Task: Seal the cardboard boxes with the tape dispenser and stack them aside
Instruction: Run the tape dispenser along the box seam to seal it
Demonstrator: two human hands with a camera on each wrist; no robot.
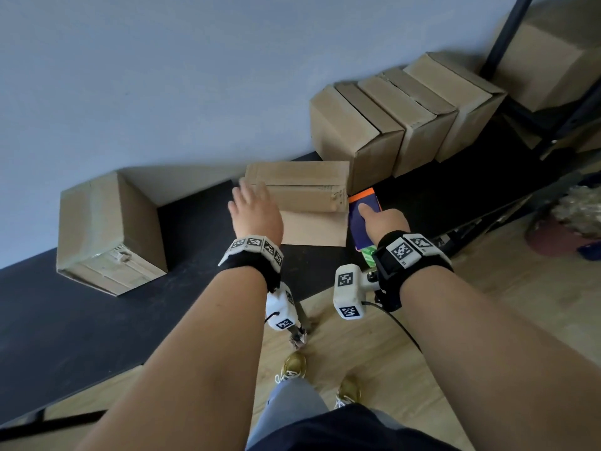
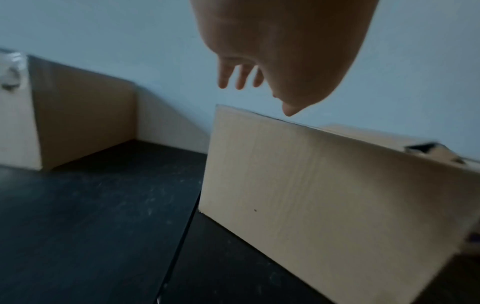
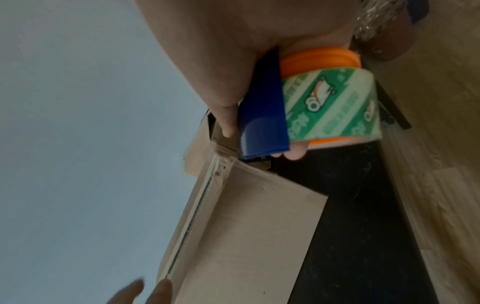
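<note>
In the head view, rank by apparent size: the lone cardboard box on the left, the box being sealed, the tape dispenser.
1. Lone cardboard box, though it sits nearer the camera.
2. Box being sealed.
3. Tape dispenser, partly hidden by the right hand.

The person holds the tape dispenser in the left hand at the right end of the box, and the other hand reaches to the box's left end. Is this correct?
Not quite. The tape dispenser is in the right hand, not the left, as the head view shows; the right wrist view shows its fingers curled round it. The rest holds: it is at the right end of the box, and the left hand, open, reaches to the left end.
</note>
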